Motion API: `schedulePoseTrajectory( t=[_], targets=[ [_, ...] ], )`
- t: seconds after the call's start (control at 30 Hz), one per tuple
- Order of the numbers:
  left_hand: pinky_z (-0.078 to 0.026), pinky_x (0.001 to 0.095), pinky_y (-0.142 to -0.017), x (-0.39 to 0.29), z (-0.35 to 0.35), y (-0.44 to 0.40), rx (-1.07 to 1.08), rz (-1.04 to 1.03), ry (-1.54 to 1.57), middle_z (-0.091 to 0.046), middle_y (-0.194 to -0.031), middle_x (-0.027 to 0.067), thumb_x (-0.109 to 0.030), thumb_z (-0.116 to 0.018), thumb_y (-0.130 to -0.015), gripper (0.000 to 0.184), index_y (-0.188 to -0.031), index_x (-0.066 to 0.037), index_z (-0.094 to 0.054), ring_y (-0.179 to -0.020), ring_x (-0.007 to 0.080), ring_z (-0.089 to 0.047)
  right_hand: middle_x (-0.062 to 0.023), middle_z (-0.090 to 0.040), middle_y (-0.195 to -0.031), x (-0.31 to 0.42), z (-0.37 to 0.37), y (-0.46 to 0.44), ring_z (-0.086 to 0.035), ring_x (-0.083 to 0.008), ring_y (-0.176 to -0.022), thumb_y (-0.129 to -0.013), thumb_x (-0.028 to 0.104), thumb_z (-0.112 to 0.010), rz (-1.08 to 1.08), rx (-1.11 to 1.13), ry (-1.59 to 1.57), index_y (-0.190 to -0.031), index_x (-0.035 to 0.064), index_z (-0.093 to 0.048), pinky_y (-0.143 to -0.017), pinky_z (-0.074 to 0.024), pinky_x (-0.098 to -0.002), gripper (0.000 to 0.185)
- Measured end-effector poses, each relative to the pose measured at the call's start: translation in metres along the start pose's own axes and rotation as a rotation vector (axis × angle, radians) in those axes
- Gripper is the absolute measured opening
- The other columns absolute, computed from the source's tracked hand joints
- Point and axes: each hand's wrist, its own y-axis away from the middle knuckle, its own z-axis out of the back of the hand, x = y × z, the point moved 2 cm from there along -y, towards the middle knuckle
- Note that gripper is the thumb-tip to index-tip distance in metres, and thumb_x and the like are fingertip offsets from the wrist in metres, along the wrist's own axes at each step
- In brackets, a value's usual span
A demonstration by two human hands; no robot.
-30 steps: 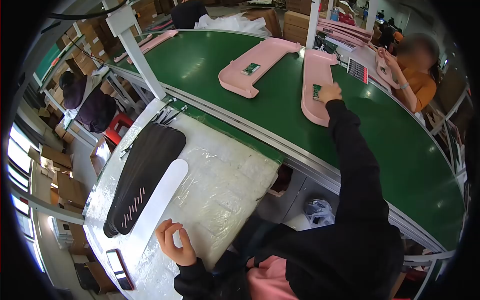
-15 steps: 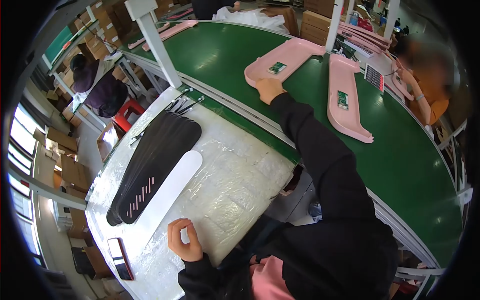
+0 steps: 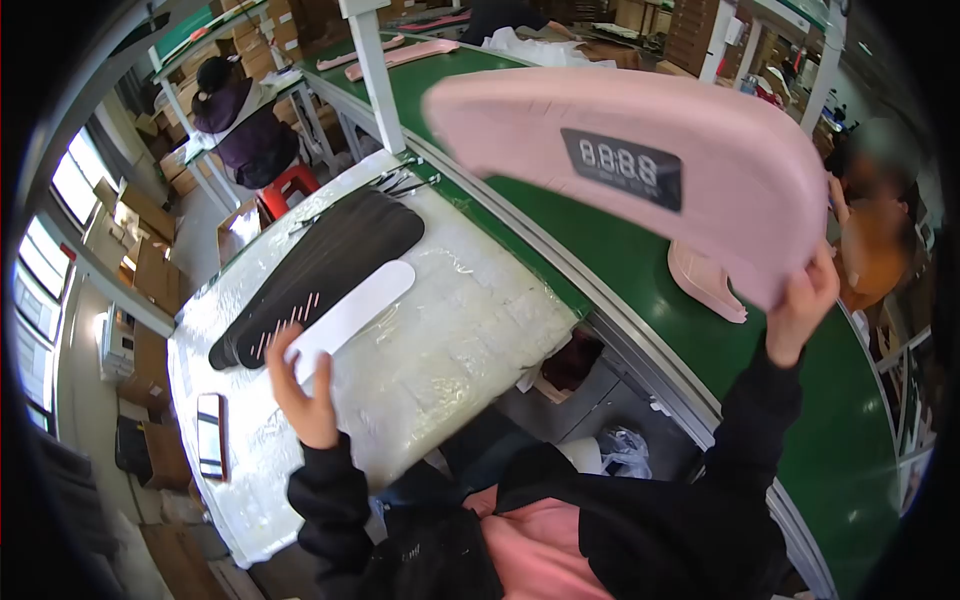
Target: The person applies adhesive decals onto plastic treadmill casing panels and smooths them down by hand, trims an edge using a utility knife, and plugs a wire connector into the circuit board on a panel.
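Gripped at its right end by my right hand (image 3: 803, 300), a pink plastic cover (image 3: 500, 125) is raised above the green conveyor. Its outer face shows a dark digital display (image 3: 622, 168) with several eight-shaped digits. My left hand (image 3: 305, 390) is over the wrapped table, thumb and fingers apart, holding nothing. Just beyond it lie a white strip (image 3: 370, 300) with a rounded end and a stack of long black panels (image 3: 330, 255) bearing pale slanted marks.
Another pink cover (image 3: 700, 280) lies on the green conveyor (image 3: 560, 215), partly hidden. A phone (image 3: 211, 436) rests at the table's left edge. A white post (image 3: 378, 90) rises beside the conveyor. Co-workers sit at left (image 3: 240, 130) and right (image 3: 875, 240).
My right hand has lifted the pink cover off the conveyor and turned its display side into view. My left hand has moved forward and opened. The view has shifted.
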Motion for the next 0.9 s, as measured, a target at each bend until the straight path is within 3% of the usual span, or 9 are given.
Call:
schedulePoseTrajectory(
  t=[0.1, 0.13, 0.2, 0.27, 0.33, 0.5, 0.6, 0.73, 0.9],
  targets=[
    [-0.038, 0.0340, -0.104, 0.012, 0.049, -0.022, -0.129, 0.079, 0.036, -0.057, -0.132, 0.0126, -0.017, -0.062, -0.094, 0.047, -0.137, -0.003, -0.050, -0.124, 0.0232, -0.052, -0.0068, -0.067, -0.108, -0.004, 0.017, 0.044, -0.062, -0.0162, -0.100, -0.090, 0.027, -0.057, -0.175, -0.014, -0.427, -0.119, -0.0058, -0.061, -0.092, -0.0477, -0.0305, 0.044],
    [-0.037, 0.0335, -0.106, 0.022, 0.073, -0.020, -0.052, 0.146, 0.259, -0.056, -0.134, 0.0131, -0.019, -0.059, -0.096, 0.048, -0.139, -0.001, -0.047, -0.125, 0.0233, -0.051, -0.0073, -0.067, -0.108, -0.014, 0.012, 0.059, -0.062, -0.0159, -0.102, -0.093, 0.030, -0.054, -0.304, -0.042, -0.643, -0.119, -0.0059, -0.061, -0.095, -0.0468, -0.0315, 0.045],
    [-0.036, 0.0325, -0.108, 0.031, 0.114, -0.006, 0.075, 0.267, 0.707, -0.052, -0.139, 0.0142, -0.023, -0.055, -0.101, 0.052, -0.145, 0.001, -0.042, -0.127, 0.0237, -0.050, -0.0081, -0.067, -0.110, -0.043, -0.015, 0.093, -0.061, -0.0163, -0.104, -0.094, 0.031, -0.052, -0.487, -0.012, -0.667, -0.120, -0.0050, -0.061, -0.095, -0.0467, -0.0321, 0.045],
    [-0.036, 0.0327, -0.108, 0.010, 0.136, 0.025, 0.021, 0.316, 0.455, -0.053, -0.138, 0.0147, -0.022, -0.055, -0.100, 0.051, -0.144, 0.001, -0.043, -0.126, 0.0235, -0.051, -0.0089, -0.066, -0.112, -0.049, -0.056, 0.106, -0.061, -0.0166, -0.105, -0.096, 0.033, -0.050, -0.670, 0.031, -0.684, -0.120, -0.0042, -0.061, -0.095, -0.0466, -0.0327, 0.046],
    [-0.037, 0.0330, -0.108, -0.011, 0.154, 0.059, -0.017, 0.418, 0.012, -0.056, -0.135, 0.0158, -0.021, -0.056, -0.100, 0.049, -0.143, 0.001, -0.045, -0.124, 0.0232, -0.052, -0.0086, -0.064, -0.116, -0.036, -0.111, 0.108, -0.061, -0.0169, -0.103, -0.099, 0.029, -0.048, -0.845, 0.377, -0.668, -0.119, -0.0026, -0.064, -0.091, -0.0471, -0.0314, 0.041],
    [-0.041, 0.0337, -0.105, 0.028, 0.166, 0.105, 0.007, 0.481, -0.282, -0.061, -0.132, 0.0193, -0.017, -0.059, -0.099, 0.043, -0.136, 0.002, -0.053, -0.122, 0.0266, -0.057, -0.0073, -0.063, -0.112, -0.112, -0.175, 0.137, -0.060, -0.0178, -0.102, -0.100, 0.022, -0.048, -0.961, 0.752, -0.352, -0.117, -0.0024, -0.066, -0.088, -0.0464, -0.0303, 0.035],
    [-0.046, 0.0338, -0.101, 0.026, 0.154, 0.109, 0.020, 0.417, -0.521, -0.064, -0.127, 0.0209, -0.014, -0.062, -0.097, 0.039, -0.132, 0.003, -0.057, -0.118, 0.0278, -0.061, -0.0061, -0.061, -0.101, -0.085, -0.212, 0.131, -0.059, -0.0168, -0.091, -0.099, 0.016, -0.050, -0.006, 0.718, 0.394, -0.113, -0.0040, -0.067, -0.083, -0.0464, -0.0284, 0.030],
    [-0.052, 0.0317, -0.092, 0.004, 0.144, 0.098, -0.034, 0.440, -0.669, -0.068, -0.121, 0.0220, -0.008, -0.066, -0.093, 0.034, -0.125, 0.003, -0.062, -0.110, 0.0287, -0.067, -0.0084, -0.058, -0.096, -0.065, -0.232, 0.111, -0.057, -0.0177, -0.077, -0.095, 0.019, -0.060, -0.134, 0.624, 0.167, -0.109, -0.0032, -0.067, -0.074, -0.0467, -0.0283, 0.027],
    [-0.056, 0.0310, -0.079, -0.006, 0.133, 0.098, -0.120, 0.183, -0.785, -0.072, -0.105, 0.0178, -0.003, -0.063, -0.093, 0.019, -0.110, 0.005, -0.064, -0.094, 0.0265, -0.071, -0.0073, -0.058, -0.093, -0.028, -0.252, 0.100, -0.054, -0.0147, -0.070, -0.091, 0.015, -0.067, -0.200, 0.875, 0.436, -0.104, -0.0024, -0.068, -0.066, -0.0459, -0.0273, 0.022]
  ],
)
